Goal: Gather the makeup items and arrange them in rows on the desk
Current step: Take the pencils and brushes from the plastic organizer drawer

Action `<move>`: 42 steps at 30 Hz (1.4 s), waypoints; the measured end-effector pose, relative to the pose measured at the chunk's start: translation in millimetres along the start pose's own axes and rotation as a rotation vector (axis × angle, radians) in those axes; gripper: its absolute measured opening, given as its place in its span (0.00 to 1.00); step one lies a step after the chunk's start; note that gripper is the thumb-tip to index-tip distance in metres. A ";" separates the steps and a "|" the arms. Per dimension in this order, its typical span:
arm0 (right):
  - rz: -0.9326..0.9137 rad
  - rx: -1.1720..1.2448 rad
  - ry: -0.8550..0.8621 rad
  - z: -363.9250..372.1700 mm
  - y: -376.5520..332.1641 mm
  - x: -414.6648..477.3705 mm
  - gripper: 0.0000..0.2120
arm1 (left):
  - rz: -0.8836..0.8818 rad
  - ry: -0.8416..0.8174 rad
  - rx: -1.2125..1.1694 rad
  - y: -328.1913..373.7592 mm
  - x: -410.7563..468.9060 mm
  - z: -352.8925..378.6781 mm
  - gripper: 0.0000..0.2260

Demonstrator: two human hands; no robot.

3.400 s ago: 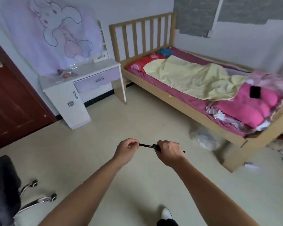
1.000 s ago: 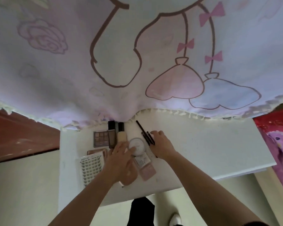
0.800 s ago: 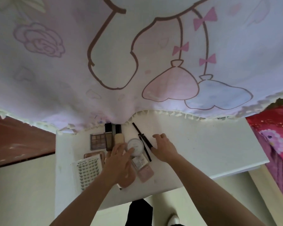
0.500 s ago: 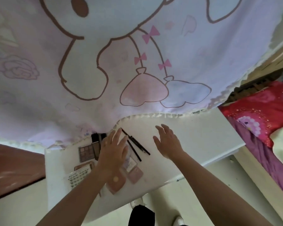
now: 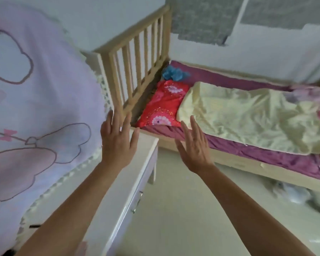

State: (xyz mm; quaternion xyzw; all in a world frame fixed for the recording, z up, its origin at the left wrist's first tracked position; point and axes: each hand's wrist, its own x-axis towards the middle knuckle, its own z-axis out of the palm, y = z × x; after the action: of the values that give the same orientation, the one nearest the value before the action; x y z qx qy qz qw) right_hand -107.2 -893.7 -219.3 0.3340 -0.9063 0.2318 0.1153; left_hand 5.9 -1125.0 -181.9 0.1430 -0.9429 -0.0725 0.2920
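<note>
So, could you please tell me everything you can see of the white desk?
The desk is glossy white, seen slantwise from above at lower left. Its front holds a pale lilac drawer with a small metal handle. A lilac cartoon cloth drapes over its back, and the open left hand is over its far corner, near the bed.

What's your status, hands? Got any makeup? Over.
Left hand open, empty. Right hand open, empty. No makeup in clear view. Pink cloth hangs over desk.

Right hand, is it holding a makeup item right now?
No, the right hand is open with straight, spread fingers and holds nothing.
</note>
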 end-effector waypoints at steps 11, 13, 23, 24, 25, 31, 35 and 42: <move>0.510 -0.301 0.327 -257.0 253.8 -260.9 0.31 | 0.592 -0.130 -0.377 455.2 -11.5 43.2 0.28; 0.626 -0.363 0.395 -303.3 285.1 -328.2 0.31 | 0.718 -0.164 -0.459 541.2 -41.0 46.8 0.29; 1.276 -0.639 0.668 -438.7 345.5 -690.9 0.31 | 1.338 -0.361 -0.792 908.3 -274.0 34.2 0.29; 1.332 -0.663 0.683 -447.7 348.1 -721.9 0.31 | 1.390 -0.376 -0.817 937.6 -302.1 32.7 0.30; 1.384 -0.689 0.693 -456.6 351.8 -751.3 0.31 | 1.444 -0.389 -0.838 966.1 -329.1 31.2 0.30; 1.660 -0.802 0.666 -535.6 400.5 -895.2 0.32 | 1.695 -0.459 -0.952 1139.1 -456.7 11.9 0.30; 1.773 -0.844 0.701 -594.9 430.4 -964.8 0.33 | 1.783 -0.480 -1.003 1238.9 -511.4 -12.0 0.30; 1.910 -0.891 0.819 -655.1 462.1 -1089.9 0.33 | 1.958 -0.469 -0.976 1378.8 -616.9 -35.8 0.30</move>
State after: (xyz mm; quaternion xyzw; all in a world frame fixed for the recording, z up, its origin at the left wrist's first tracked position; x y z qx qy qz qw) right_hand 441.6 342.9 -207.1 -0.6672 -0.6864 -0.0267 0.2882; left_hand 199.4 373.5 -175.9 -0.8081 -0.5509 -0.1987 0.0630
